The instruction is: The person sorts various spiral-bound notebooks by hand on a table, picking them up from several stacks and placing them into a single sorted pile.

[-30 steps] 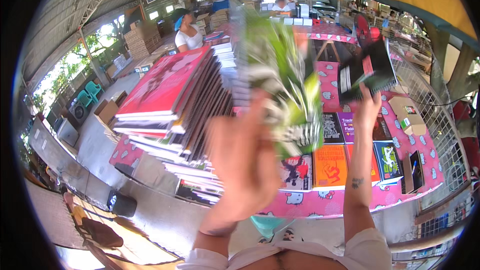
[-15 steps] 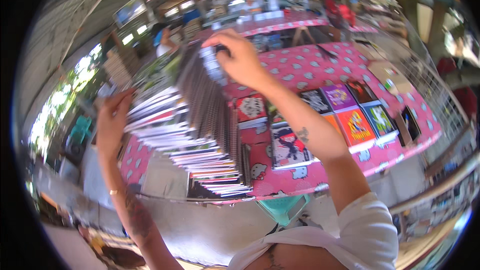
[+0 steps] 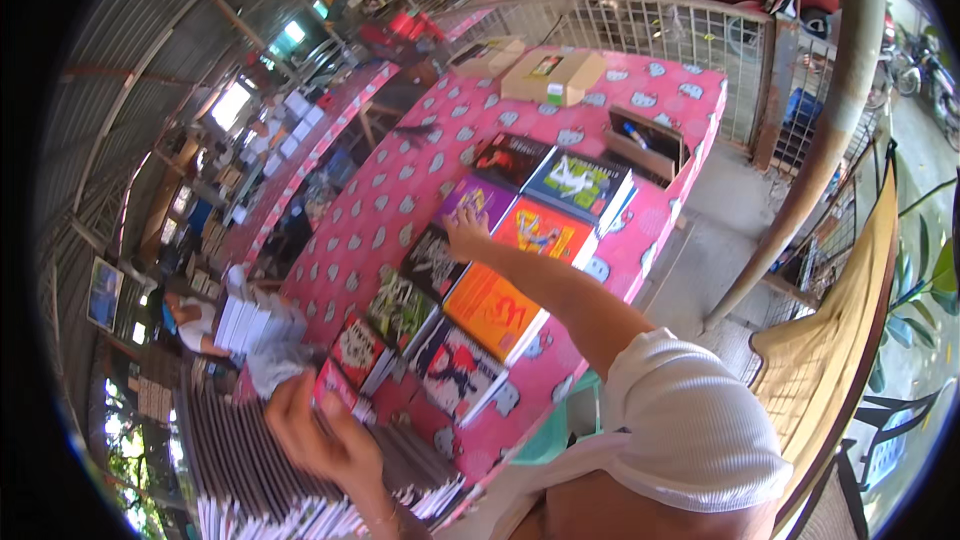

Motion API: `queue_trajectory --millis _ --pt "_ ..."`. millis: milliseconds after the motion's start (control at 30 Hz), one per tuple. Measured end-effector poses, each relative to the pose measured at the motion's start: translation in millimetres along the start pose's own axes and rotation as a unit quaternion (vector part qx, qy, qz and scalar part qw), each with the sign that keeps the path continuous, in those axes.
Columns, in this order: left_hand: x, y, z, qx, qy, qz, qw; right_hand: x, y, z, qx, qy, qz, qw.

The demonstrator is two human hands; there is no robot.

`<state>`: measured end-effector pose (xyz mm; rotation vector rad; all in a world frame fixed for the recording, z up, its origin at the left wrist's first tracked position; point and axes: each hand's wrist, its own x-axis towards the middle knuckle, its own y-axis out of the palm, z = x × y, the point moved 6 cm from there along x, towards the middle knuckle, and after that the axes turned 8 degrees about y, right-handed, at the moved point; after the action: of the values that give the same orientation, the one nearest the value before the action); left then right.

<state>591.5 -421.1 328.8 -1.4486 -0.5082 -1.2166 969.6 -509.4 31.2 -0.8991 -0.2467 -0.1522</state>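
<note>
My right hand [image 3: 466, 236] reaches across the table and lies on a purple-covered notebook [image 3: 487, 195], fingers spread. Around it stand short piles in two rows: an orange-covered notebook [image 3: 497, 305], a black-and-white one [image 3: 434, 262], a green-patterned one [image 3: 400, 308] and a red-and-white one [image 3: 360, 350]. My left hand [image 3: 322, 440] is lifted in front of a tall stack of spiral-bound notebooks [image 3: 230, 460], its fingers loosely bent and apart with nothing in them. Whether it touches the stack I cannot tell.
A pink patterned cloth covers the table [image 3: 340, 240]. A cardboard box [image 3: 553, 75] and a dark open box with pens [image 3: 645, 145] stand at its far end. A teal stool [image 3: 560, 430] is under the near edge. Another person [image 3: 195, 325] is at the left. A metal pole [image 3: 800, 200] rises at the right.
My view has swung to the right. My right hand has left the tall stack's top and come down on the purple notebook. My left hand has come off the stack's side.
</note>
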Motion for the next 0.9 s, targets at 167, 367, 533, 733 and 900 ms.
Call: queue_trajectory --millis 167,367,533,733,900 --pt "-79 221 114 -0.148 -0.261 0.2 0.933 -24 45 29 -0.078 -0.119 0.377 0.915" --pt "-139 429 121 -0.021 -0.28 0.386 0.879 96 -8 -97 -0.146 -0.029 -0.049 0.988" --pt "-171 465 127 -0.073 -0.353 0.365 0.858 112 10 -99 -0.197 -0.086 0.064 0.975" --pt "-167 432 165 -0.429 -0.65 0.141 0.611 128 -33 -64 -0.036 -0.124 0.029 0.991" --pt "-59 263 109 -0.229 -0.293 -0.031 0.928 135 -91 -78 0.388 0.085 -0.046 0.917"
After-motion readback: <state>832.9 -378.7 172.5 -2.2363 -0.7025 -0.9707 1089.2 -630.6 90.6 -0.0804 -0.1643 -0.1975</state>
